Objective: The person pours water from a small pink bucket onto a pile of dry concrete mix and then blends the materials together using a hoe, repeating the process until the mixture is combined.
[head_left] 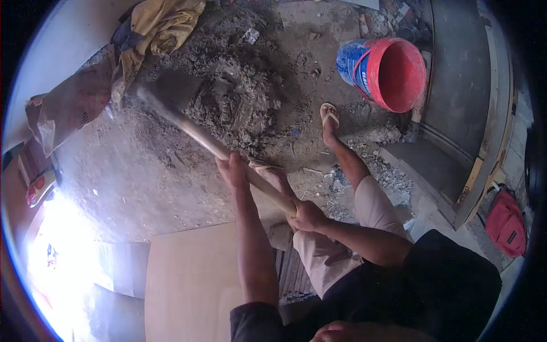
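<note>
A long wooden handle [199, 135] runs slantwise from the lower middle to the upper left, where its dark blade [178, 88] is blurred. My left hand [232, 170] is wrapped round the middle of the handle. Near the handle's lower end my right hand [308, 216] is closed on it. Just right of the blade lies a heap of wet, dark mortar [242, 102] on the dirt floor. The blade seems to be at the heap's left edge; whether it touches the heap, I cannot tell.
A red and blue bucket [362, 71] lies tipped at the upper right. Torn paper sacks [77, 105] are at the left. A plywood sheet [191, 279] lies below. My sandalled feet stand beside the heap. A red backpack [506, 223] is at the far right.
</note>
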